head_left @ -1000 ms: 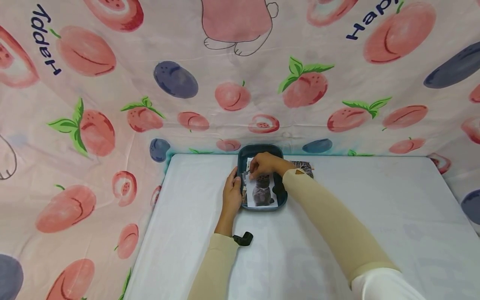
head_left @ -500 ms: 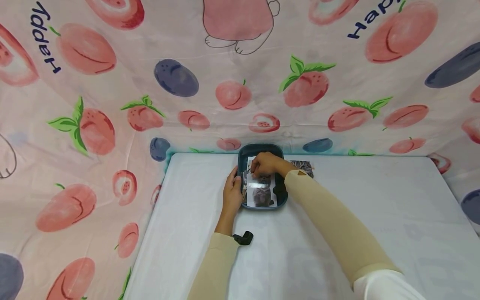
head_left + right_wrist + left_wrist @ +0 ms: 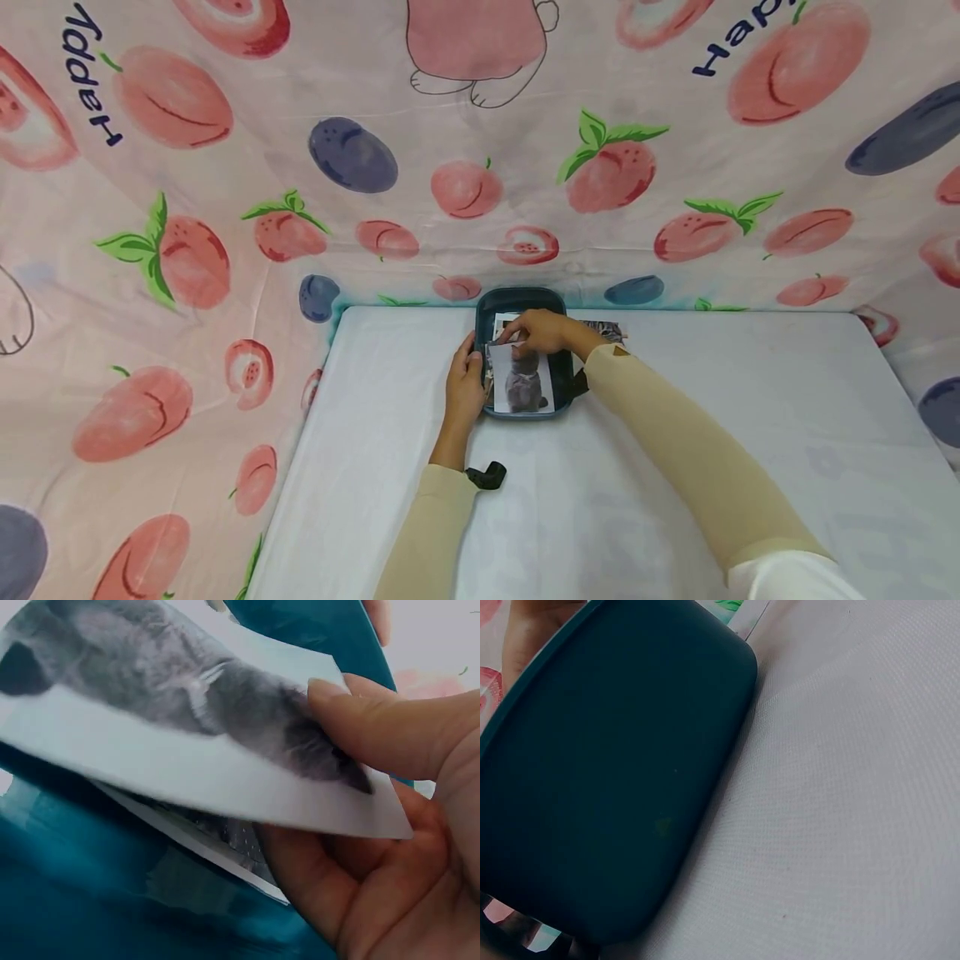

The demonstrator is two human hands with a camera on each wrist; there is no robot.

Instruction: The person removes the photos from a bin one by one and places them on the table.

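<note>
A glossy cat photo (image 3: 525,385) showing a grey cat is pinched at its top edge by my right hand (image 3: 546,332). In the right wrist view, the thumb lies on top of the photo (image 3: 150,697) and curled fingers are beneath it, with its near edge lifted. Below it, another photo (image 3: 225,844) lies in the teal plastic basin (image 3: 527,416). My left hand (image 3: 465,385) holds the basin by its left side, thumb at the rim. In the left wrist view the basin's outer wall (image 3: 615,765) hides most of that hand.
Partly behind my right wrist, a striped picture (image 3: 609,330) lies on the white-covered table (image 3: 712,400), right of the basin. A fruit-printed cloth (image 3: 465,125) rises directly behind the table's back edge. A black strap piece (image 3: 487,476) sits at my left wrist.
My right hand has shifted slightly right, and its fingers have spread over the photo's top edge. The glare on the cat photo has gone. My left hand stays on the basin.
</note>
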